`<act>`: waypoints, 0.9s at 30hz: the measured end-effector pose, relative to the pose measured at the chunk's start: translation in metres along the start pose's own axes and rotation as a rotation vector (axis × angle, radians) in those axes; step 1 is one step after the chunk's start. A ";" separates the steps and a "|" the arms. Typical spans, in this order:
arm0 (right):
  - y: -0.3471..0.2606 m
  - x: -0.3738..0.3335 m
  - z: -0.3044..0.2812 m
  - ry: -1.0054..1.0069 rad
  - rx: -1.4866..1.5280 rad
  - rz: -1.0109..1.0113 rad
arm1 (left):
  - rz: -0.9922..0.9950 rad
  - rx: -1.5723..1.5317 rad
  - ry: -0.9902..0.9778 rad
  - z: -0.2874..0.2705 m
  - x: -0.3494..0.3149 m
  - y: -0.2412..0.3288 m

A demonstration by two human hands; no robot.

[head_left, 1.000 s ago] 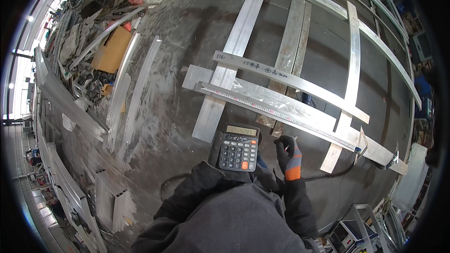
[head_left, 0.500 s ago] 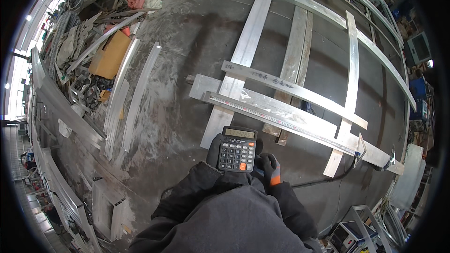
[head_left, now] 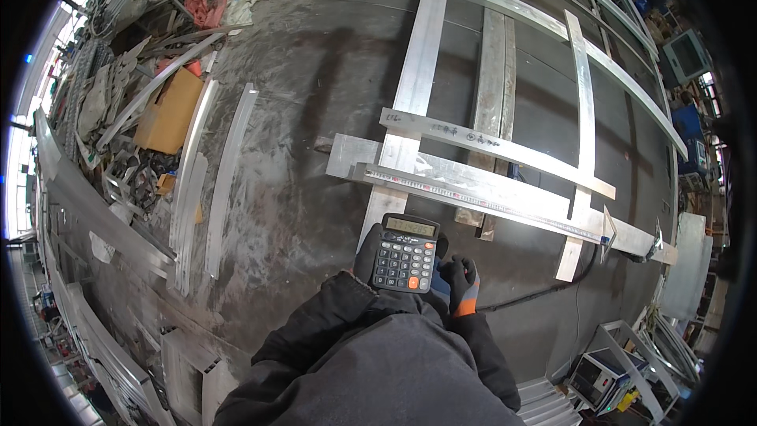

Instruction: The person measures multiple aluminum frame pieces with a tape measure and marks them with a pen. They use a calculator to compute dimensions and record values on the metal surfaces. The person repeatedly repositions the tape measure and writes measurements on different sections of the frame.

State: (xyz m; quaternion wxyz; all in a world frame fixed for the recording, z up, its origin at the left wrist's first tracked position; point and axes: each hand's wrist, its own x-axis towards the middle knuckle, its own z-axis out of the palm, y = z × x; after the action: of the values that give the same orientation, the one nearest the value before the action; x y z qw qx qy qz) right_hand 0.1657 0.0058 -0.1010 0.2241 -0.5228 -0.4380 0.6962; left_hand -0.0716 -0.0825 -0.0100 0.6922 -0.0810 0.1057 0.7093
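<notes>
- Calculator [head_left: 406,252], dark-cased with one orange key at its lower right corner, held face up in front of the person's torso; its display is lit with digits.
- The left hand [head_left: 366,256], in a dark glove, grips it by the left edge; the fingers underneath are hidden.
- The right hand [head_left: 465,280], in a grey and orange glove, is just beyond the calculator's right edge, apart from the keys, fingers curled; whether anything is pinched in them I cannot tell.
- Step in hand, as I judge it: reading a figure off the calculator, between key presses.
- Any further keying would call for bringing a right fingertip over the keypad while the left hand keeps the case level.
- Beyond the hands, a measuring strip [head_left: 474,198] lies along the near edge of a wide metal bar [head_left: 516,191], ending by a thin triangular piece [head_left: 608,233] toward that bar's right end.
- A marked flat bar [head_left: 544,160] lies near the wide bar's far edge, across two crossbars [head_left: 422,55].
</notes>
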 end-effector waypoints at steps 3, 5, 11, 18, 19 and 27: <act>-0.008 -0.004 0.014 0.012 0.018 -0.081 | -0.036 0.028 -0.015 -0.007 0.001 0.005; -0.016 -0.010 0.022 0.026 -0.062 -0.105 | -0.070 -0.021 0.080 -0.013 0.003 0.007; -0.040 -0.022 0.044 -0.005 -0.111 -0.133 | -0.165 -0.071 0.067 -0.029 0.011 0.015; -0.047 -0.021 0.057 -0.044 -0.077 -0.141 | -0.110 -0.022 0.030 -0.034 0.000 0.018; -0.047 -0.020 0.060 -0.032 -0.094 -0.142 | -0.120 -0.029 0.024 -0.036 -0.001 0.019; -0.050 -0.018 0.063 -0.034 -0.098 -0.106 | -0.130 0.042 0.032 -0.058 0.000 0.020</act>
State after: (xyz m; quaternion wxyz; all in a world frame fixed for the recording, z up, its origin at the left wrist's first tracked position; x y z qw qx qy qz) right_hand 0.1061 -0.0061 -0.0453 0.2276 -0.4972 -0.5024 0.6698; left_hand -0.0931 -0.0984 -0.0651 0.7367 -0.0848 0.1261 0.6590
